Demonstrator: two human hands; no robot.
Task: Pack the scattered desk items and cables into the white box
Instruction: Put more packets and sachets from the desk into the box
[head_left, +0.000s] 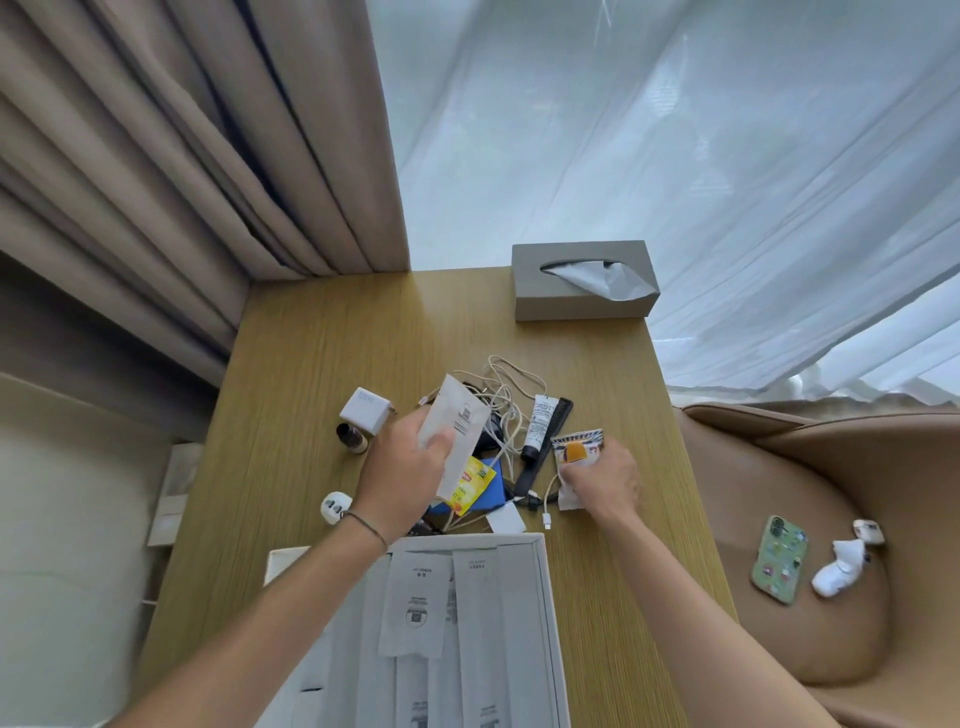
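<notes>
The white box (545, 597) lies open at the desk's near edge with several white paper sachets inside. My left hand (405, 467) holds a flat white paper sachet (457, 431) above the pile. My right hand (602, 480) grips a white snack packet (574, 452) with an orange patch, resting on the desk. Between the hands lie tangled white cables (506, 405), a white tube with a black cap (537, 426), a black comb (550, 441), a yellow tea sachet (470, 486) on a blue item (493, 491), a white charger (365, 410), a small brown bottle (352, 438) and a white plug (334, 509).
A grey tissue box (582, 304) stands at the desk's far edge. Curtains hang behind. To the right, a tan chair (831, 519) carries a green-cased phone (779, 558), a white sock-like bundle (841, 566) and an earbud case (868, 531).
</notes>
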